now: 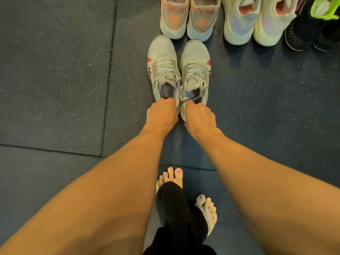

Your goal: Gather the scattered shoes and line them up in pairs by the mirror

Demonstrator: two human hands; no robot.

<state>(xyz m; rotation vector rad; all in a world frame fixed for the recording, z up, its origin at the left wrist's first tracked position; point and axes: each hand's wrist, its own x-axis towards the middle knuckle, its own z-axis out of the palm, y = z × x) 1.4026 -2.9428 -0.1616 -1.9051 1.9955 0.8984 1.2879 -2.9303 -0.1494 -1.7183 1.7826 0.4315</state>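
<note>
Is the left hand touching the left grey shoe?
Touching. The head view shows the left hand with its fingers curled over the heel rim of the left grey shoe, gripping it.

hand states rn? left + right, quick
Left hand: closed, fingers curled round the heel of the left grey sneaker.
Right hand: closed, fingers curled round the heel of the right grey sneaker.
</note>
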